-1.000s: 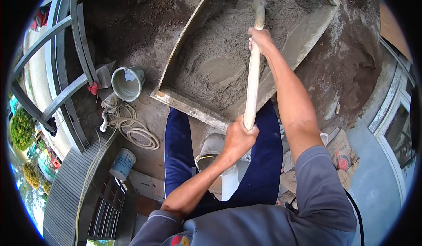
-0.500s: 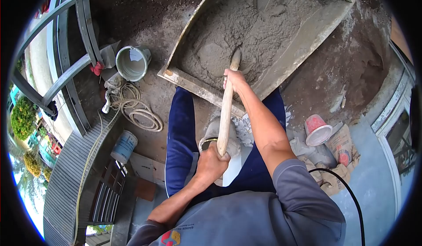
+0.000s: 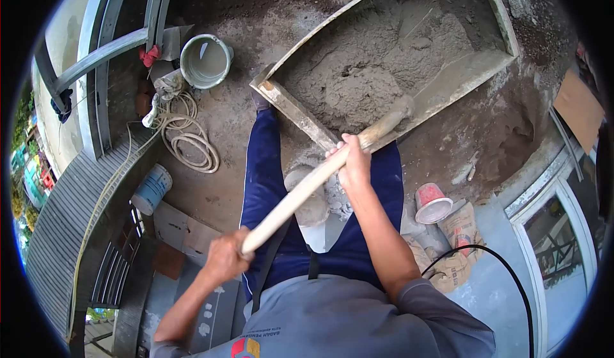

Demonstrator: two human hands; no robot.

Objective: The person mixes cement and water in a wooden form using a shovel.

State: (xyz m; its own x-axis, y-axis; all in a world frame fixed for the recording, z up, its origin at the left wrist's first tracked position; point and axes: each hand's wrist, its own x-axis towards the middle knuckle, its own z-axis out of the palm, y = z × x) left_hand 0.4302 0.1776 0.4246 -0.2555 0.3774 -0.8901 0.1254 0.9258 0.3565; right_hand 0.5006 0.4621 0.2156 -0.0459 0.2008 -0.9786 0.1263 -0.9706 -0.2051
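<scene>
The left hand is clamped round the butt of a slanting wooden tool handle and the right hand farther up, its blurred far end over a trough of wet mortar. The trough sits on soil-stained ground, a bucket and coiled hose to the left, a red tub and paper sack right, near a white-framed glass pane.
</scene>
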